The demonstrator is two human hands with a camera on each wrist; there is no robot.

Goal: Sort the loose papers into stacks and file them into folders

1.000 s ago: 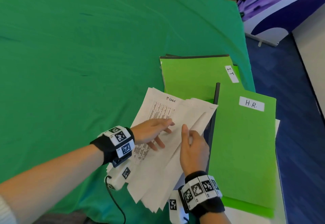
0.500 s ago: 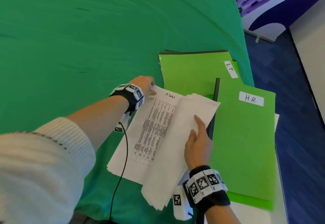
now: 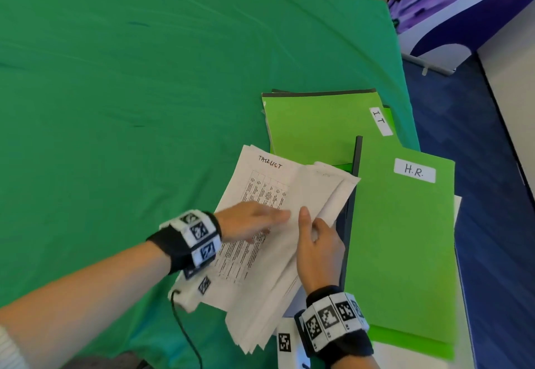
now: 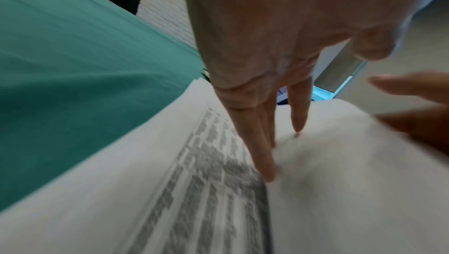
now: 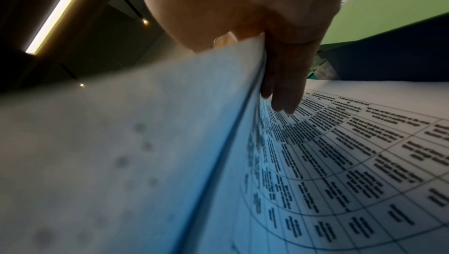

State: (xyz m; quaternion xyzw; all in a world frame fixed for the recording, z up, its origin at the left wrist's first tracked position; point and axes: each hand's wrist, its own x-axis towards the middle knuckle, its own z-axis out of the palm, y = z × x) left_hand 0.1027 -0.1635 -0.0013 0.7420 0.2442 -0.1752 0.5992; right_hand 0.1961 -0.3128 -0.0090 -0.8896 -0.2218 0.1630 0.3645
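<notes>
Left hand (image 3: 254, 221) motion-blurred in head view; we cannot tell whether its fingertips (image 4: 268, 175) press paper stack (image 3: 269, 252) or hover just above. Table text on top sheet (image 3: 260, 212) too small to read; only heading "TASKLIST" legible. Right hand (image 3: 318, 250): fingers hidden under lifted sheets (image 5: 121, 152); only thumb shows. I.T. folder (image 3: 321, 125) near edge covered by stack and by H.R. folder (image 3: 402, 247). Left wrist view blurred; print (image 4: 206, 191) illegible.

Loose white papers (image 3: 272, 276) fanned in a skewed pile on green cloth; top printed sheet headed "TASKLIST". 2 closed green folders beside it: "I.T" (image 3: 321, 125), "H.R." (image 3: 402, 247) overlapping.
</notes>
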